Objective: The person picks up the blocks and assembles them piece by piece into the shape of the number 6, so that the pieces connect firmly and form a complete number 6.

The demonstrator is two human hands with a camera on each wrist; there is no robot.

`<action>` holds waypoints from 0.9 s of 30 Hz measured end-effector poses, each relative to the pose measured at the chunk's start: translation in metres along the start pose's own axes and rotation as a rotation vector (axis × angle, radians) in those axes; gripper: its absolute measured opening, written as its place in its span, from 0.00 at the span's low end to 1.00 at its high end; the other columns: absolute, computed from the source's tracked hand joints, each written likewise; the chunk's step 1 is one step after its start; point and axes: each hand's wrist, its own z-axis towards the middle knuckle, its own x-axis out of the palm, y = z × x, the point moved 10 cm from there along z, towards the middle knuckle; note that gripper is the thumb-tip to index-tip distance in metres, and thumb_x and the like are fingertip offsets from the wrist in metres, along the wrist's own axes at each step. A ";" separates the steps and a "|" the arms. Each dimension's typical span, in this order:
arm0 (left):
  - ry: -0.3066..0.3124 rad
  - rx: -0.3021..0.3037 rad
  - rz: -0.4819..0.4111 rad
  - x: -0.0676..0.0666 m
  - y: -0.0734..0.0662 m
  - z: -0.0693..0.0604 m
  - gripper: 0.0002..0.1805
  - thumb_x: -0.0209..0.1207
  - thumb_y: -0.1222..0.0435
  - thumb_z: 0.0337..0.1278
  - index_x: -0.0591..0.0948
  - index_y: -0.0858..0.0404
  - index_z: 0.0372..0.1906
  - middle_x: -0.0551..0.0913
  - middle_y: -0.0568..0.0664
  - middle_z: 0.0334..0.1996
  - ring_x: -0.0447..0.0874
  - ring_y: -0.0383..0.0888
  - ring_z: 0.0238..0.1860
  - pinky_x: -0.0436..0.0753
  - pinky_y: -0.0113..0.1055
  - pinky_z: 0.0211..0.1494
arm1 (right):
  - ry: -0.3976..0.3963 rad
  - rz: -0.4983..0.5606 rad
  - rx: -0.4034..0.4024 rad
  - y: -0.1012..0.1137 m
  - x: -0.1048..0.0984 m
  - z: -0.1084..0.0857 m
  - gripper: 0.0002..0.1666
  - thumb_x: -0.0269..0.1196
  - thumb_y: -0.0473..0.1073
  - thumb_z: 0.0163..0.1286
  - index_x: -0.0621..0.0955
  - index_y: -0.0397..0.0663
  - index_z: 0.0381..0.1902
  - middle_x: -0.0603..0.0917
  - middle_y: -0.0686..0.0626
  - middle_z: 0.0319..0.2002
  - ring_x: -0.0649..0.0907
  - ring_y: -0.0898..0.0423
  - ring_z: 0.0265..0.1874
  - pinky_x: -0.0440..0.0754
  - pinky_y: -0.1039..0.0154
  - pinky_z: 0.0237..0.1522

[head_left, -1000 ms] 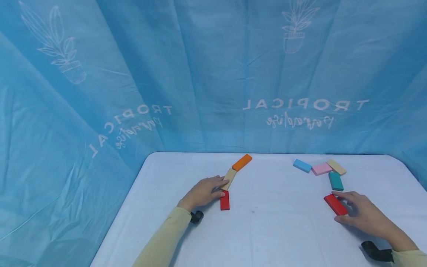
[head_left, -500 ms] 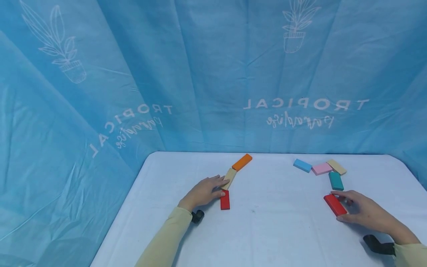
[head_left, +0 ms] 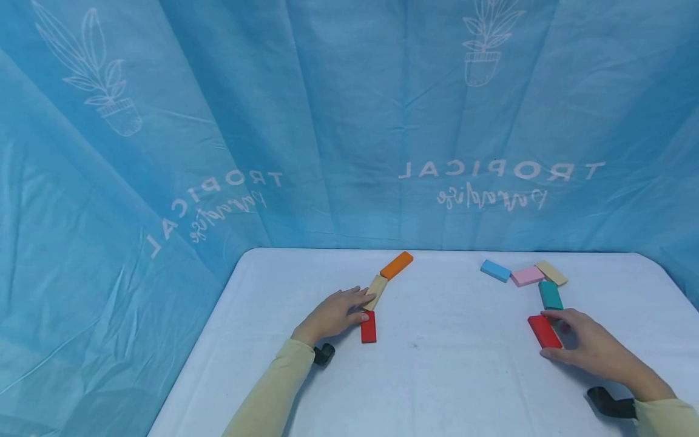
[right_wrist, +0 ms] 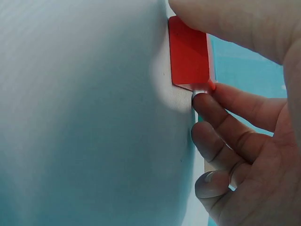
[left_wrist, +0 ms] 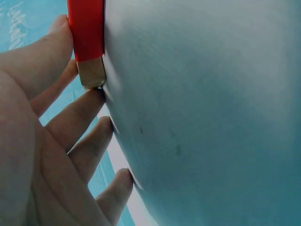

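My right hand [head_left: 592, 346] holds a red block [head_left: 544, 332] lengthwise between thumb and fingers, at its near and far ends. That block lies low over the white table, just short of a green block [head_left: 550, 295]; the right wrist view shows its red face [right_wrist: 189, 54]. On the left, my left hand [head_left: 334, 312] rests with fingers extended, a finger on a beige block [head_left: 375, 292] and the thumb at the upper end of another red block [head_left: 368, 328]. Beyond the beige block an orange block [head_left: 396, 266] continues the line, their ends meeting or nearly so.
Behind the green block lie a pink block [head_left: 527, 276], a second beige block [head_left: 551, 273] and a blue block [head_left: 496, 271], forming a curved row. A white cloth-covered table [head_left: 437, 376] carries everything. A blue printed curtain [head_left: 349, 121] hangs along its back and left.
My right hand has shifted slightly leftward and away from me with its red block, which now stands steeper and nearer the green block. The left hand and its blocks stay put.
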 end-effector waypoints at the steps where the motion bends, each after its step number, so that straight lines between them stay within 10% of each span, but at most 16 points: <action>1: -0.001 0.000 0.000 0.000 0.000 0.000 0.32 0.59 0.51 0.70 0.68 0.44 0.75 0.65 0.52 0.75 0.61 0.53 0.75 0.64 0.57 0.74 | -0.006 -0.003 -0.003 0.001 0.000 0.000 0.56 0.80 0.56 0.48 0.69 0.29 0.66 0.77 0.33 0.51 0.76 0.41 0.46 0.86 0.43 0.40; 27: -0.001 0.008 -0.009 0.002 -0.001 0.001 0.31 0.59 0.51 0.70 0.68 0.44 0.75 0.65 0.51 0.76 0.59 0.49 0.76 0.59 0.52 0.77 | 0.016 0.022 -0.191 0.082 0.023 0.002 0.49 0.80 0.59 0.49 0.75 0.46 0.64 0.78 0.45 0.55 0.77 0.51 0.49 0.85 0.57 0.41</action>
